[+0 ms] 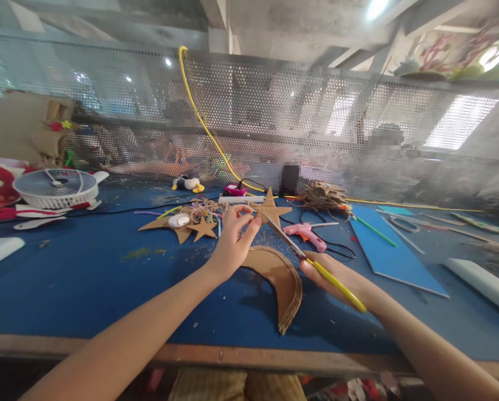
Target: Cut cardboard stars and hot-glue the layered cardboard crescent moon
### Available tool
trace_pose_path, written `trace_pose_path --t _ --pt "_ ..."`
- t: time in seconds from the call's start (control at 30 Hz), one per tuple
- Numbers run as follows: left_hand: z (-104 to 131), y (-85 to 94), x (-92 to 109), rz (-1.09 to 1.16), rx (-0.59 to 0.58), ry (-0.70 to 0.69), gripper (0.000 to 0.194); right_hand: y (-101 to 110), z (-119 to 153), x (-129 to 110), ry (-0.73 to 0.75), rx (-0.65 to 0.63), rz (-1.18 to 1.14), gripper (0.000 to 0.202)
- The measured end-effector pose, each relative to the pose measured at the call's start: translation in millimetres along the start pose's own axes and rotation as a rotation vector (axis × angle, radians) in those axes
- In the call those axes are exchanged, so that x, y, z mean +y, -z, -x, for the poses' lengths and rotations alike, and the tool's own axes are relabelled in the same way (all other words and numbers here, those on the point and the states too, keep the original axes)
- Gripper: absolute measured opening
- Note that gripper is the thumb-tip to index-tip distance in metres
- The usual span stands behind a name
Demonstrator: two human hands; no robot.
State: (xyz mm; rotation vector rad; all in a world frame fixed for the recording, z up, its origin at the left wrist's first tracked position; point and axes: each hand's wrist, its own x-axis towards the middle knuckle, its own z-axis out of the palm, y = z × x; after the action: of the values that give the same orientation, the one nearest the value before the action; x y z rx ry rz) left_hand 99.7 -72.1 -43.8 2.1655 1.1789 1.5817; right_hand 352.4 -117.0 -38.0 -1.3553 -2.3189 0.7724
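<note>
My left hand [235,236] is closed, its fingertips pinching the left side of a brown cardboard star [271,201] above the table. In my right hand [327,270] is a pair of scissors [337,285] with yellow handles. Their blades point up and left, across the lower left of the star and close to my left fingertips; whether they touch the cardboard I cannot tell. Below both hands lies a cardboard crescent moon [289,278] with layered edges. To the left, another cardboard star [201,229] rests beside more cut cardboard and a small white roll [179,220].
A pink glue gun [306,235] and its black cord lie right of the star. Farther right are a blue board [395,256] and a green stick [375,231]. Twine [322,196] lies at the back, before a perforated metal screen [249,111]. A white fan [57,189] lies left.
</note>
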Motion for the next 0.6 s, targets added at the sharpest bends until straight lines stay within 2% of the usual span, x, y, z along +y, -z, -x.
trace_pose_path --t 0.13,0.33,0.6 --pt "-1.7 2.7 -0.9 -0.010 -0.022 -0.020 0.035 1.3 0.2 -2.3 -0.025 -0.036 0.047 0.075" --pt "-2.4 3.0 -1.7 -0.011 -0.044 -0.047 0.035 -0.5 -1.8 -3.2 -0.016 0.018 0.083 0.067" --pt "-2.6 1.5 -6.9 -0.023 -0.032 -0.065 0.034 -7.0 -2.1 -3.8 -0.107 0.034 0.052 0.066"
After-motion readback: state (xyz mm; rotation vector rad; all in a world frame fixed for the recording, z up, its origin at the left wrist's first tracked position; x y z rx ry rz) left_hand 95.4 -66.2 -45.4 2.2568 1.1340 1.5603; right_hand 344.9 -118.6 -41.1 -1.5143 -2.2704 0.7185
